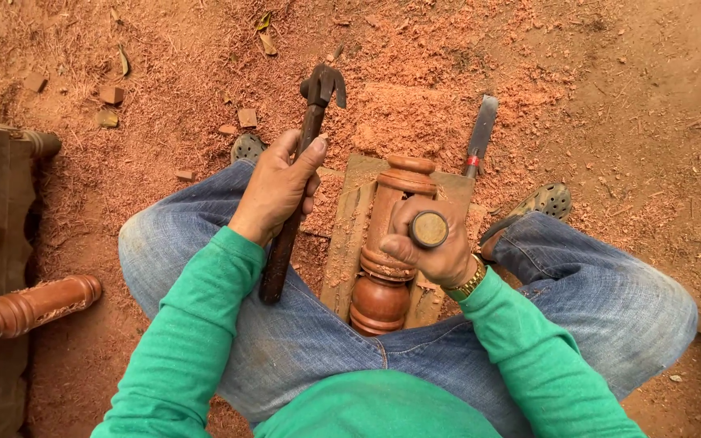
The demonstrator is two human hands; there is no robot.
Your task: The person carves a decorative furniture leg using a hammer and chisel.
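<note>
— What have you got in each hand?

— My left hand is wrapped tight round the wooden handle of a hammer; its dark metal head points away from me, over the sawdust. My right hand is closed round a chisel handle. I see only its round butt end, facing up at me. The blade is hidden under my fist, so I can't tell where the edge sits.

— And the workpiece?

— The turned wooden post lies between my knees on a flat board, running away from me. My right fist covers its middle, and its near end is tucked down against my jeans.

— Anything else within reach?

— A second chisel lies on the sawdust just beyond the board, its handle end partly behind the board's corner. At the left edge another turned post is cut off by the frame, beside what may be stacked wooden pieces; too cropped to say.
</note>
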